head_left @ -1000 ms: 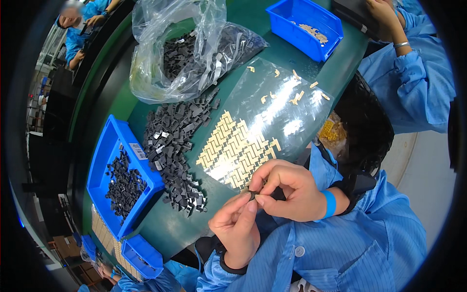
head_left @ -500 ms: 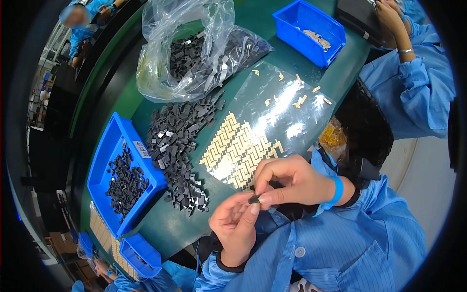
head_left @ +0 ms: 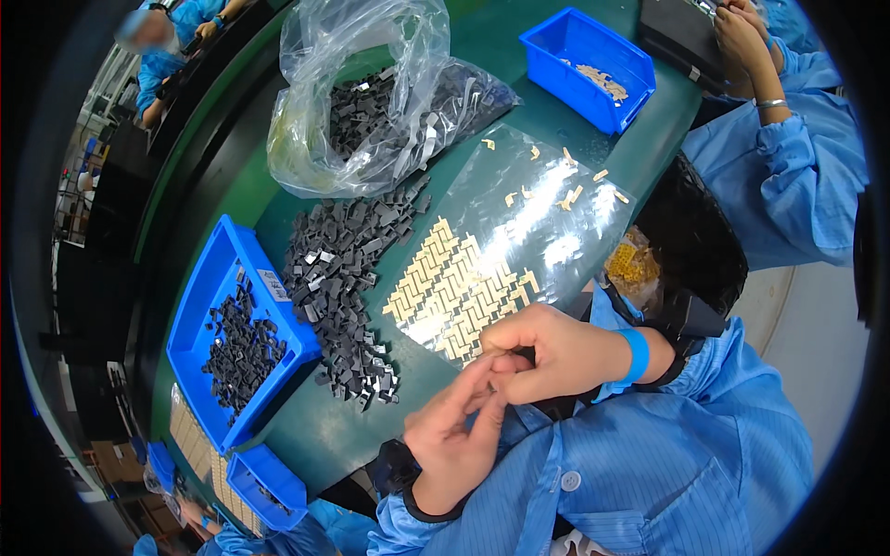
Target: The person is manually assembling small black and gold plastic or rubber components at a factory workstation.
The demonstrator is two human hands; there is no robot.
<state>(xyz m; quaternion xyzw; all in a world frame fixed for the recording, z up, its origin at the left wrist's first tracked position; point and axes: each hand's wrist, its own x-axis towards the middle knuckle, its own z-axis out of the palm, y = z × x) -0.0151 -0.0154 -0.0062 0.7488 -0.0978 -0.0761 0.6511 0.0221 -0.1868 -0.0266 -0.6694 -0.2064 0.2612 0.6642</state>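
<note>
My left hand (head_left: 456, 437) and my right hand (head_left: 567, 360) meet at the fingertips above the table's near edge, in front of my blue smock. Both are closed, the thumbs and fingers pressed together. Whatever lies between them is covered by the fingers. Just beyond my right hand is a clear plastic sheet (head_left: 482, 190), bearing tightly set rows of small cream angled pieces (head_left: 454, 287). Several loose cream pieces (head_left: 572, 197) are scattered on its far part. To the left of my hands spreads a heap of small black plastic pieces (head_left: 338, 269).
A blue bin (head_left: 190, 320) of small black parts stands left, a smaller blue bin (head_left: 269, 519) below it. An open clear bag (head_left: 301, 153) of black pieces lies at the back. Another blue bin (head_left: 565, 93) holds cream bits. A co-worker's arm (head_left: 765, 83) is at right.
A small black piece showed between my fingertips before; the fingers now cover that spot. My hands have drawn closer together, the left fingers tucking under the right hand.
</note>
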